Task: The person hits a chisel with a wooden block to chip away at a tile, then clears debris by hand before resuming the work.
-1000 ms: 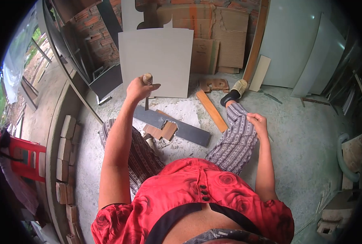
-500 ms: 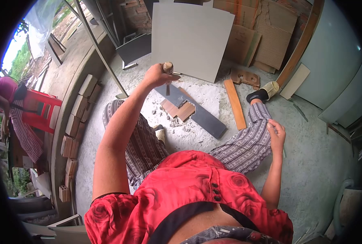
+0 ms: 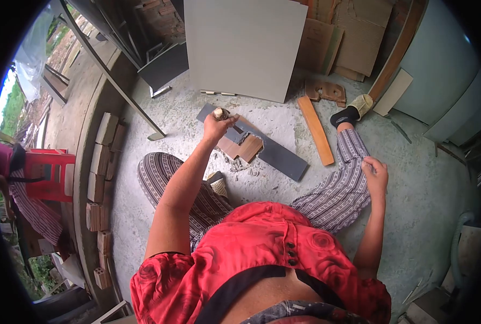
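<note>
My left hand [image 3: 216,128] is closed around a tool with a wooden handle [image 3: 219,112]; its short dark blade [image 3: 238,129] points down at the work. Below it a long dark grey board [image 3: 284,159] lies aslant on the floor, with a ragged notch broken in its edge. Brown wood-grain pieces [image 3: 249,147] show at the notch, and grey crumbs [image 3: 239,163] lie beside them. My right hand [image 3: 376,171] rests by the knee on the patterned trousers [image 3: 327,200], fingers curled together; what they pinch, if anything, is too small to tell.
An orange-brown plank [image 3: 316,131] lies right of the board. Behind stand a large pale panel [image 3: 243,48] and cardboard [image 3: 362,38]. Bricks [image 3: 96,186] line the left ledge. Beyond it, a person [image 3: 32,200] in striped trousers is beside a red plastic chair [image 3: 48,173].
My left hand has moved down and slightly right with the tool, closer to the board. The camera view has shifted a little. My right hand stays by the knee.
</note>
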`<control>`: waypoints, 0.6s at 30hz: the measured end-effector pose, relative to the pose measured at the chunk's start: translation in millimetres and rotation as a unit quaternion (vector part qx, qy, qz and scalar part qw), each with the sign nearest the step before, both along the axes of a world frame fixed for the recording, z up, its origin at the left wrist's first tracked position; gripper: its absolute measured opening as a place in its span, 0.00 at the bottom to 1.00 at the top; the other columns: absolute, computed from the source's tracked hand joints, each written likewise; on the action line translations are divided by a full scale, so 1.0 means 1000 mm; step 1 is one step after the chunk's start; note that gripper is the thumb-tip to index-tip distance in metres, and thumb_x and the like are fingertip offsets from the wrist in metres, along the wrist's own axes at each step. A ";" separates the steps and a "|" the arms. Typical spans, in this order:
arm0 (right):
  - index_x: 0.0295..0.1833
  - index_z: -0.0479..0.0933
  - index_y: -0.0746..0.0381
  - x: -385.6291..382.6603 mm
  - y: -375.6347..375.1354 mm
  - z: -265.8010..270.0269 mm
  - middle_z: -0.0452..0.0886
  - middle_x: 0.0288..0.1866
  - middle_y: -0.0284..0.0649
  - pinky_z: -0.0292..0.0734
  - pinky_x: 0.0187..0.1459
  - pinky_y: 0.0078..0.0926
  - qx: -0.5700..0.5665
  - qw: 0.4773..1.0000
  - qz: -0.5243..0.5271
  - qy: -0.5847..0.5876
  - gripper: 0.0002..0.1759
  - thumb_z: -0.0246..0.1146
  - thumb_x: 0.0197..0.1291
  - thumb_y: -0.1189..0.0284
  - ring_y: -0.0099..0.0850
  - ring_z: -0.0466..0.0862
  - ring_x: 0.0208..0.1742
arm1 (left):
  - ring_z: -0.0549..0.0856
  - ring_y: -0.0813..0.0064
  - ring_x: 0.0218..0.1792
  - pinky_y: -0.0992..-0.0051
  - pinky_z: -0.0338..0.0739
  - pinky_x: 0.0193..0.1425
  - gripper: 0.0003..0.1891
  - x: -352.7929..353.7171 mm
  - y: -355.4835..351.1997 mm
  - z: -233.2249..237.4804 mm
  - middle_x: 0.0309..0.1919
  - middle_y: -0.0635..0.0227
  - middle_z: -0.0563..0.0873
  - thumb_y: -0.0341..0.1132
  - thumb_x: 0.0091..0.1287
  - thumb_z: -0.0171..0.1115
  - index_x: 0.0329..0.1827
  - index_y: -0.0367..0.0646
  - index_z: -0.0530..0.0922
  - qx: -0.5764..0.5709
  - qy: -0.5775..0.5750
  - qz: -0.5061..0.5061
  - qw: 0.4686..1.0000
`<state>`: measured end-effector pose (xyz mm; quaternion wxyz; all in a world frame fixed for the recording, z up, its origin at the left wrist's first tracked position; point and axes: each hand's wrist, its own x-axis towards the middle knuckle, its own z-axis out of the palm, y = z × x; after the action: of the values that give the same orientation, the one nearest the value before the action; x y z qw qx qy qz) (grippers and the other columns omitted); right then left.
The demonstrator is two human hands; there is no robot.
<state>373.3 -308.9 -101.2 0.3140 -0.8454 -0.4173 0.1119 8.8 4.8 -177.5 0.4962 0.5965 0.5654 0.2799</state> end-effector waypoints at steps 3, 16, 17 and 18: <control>0.47 0.80 0.62 -0.025 0.034 0.028 0.82 0.43 0.45 0.70 0.52 0.30 -0.183 0.963 0.052 -0.190 0.18 0.66 0.52 0.64 0.36 0.78 0.49 | 0.80 0.79 0.26 0.77 0.76 0.35 0.18 -0.004 0.010 -0.022 0.24 0.69 0.83 0.42 0.49 0.76 0.30 0.38 0.77 -0.005 -0.001 -0.005 1.000; 0.66 0.60 0.61 -0.037 0.174 -0.140 0.66 0.64 0.51 0.67 0.61 0.42 -0.259 0.966 -0.013 0.010 0.44 0.70 0.44 0.58 0.45 0.70 0.63 | 0.83 0.53 0.40 0.61 0.76 0.45 0.23 0.006 0.010 -0.029 0.34 0.53 0.83 0.47 0.42 0.76 0.34 0.40 0.78 0.071 0.082 -0.001 0.994; 0.68 0.58 0.60 -0.027 0.165 -0.167 0.65 0.64 0.52 0.66 0.62 0.43 -0.309 0.951 -0.019 0.024 0.50 0.73 0.39 0.58 0.48 0.67 0.65 | 0.83 0.53 0.40 0.61 0.76 0.45 0.23 0.007 0.009 -0.028 0.33 0.54 0.83 0.46 0.43 0.76 0.35 0.41 0.78 0.066 0.075 0.004 0.995; 0.68 0.55 0.59 -0.006 0.151 -0.219 0.64 0.65 0.53 0.65 0.63 0.44 -0.338 0.940 -0.037 0.011 0.53 0.75 0.36 0.59 0.49 0.66 0.66 | 0.82 0.52 0.40 0.60 0.76 0.45 0.22 0.008 0.010 -0.035 0.33 0.54 0.83 0.45 0.43 0.75 0.35 0.41 0.77 0.066 0.060 0.009 0.996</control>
<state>367.1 -157.5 -320.2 0.0182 -0.9154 -0.3201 0.2435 16.4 15.1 -212.6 0.4183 0.6385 0.5797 0.2851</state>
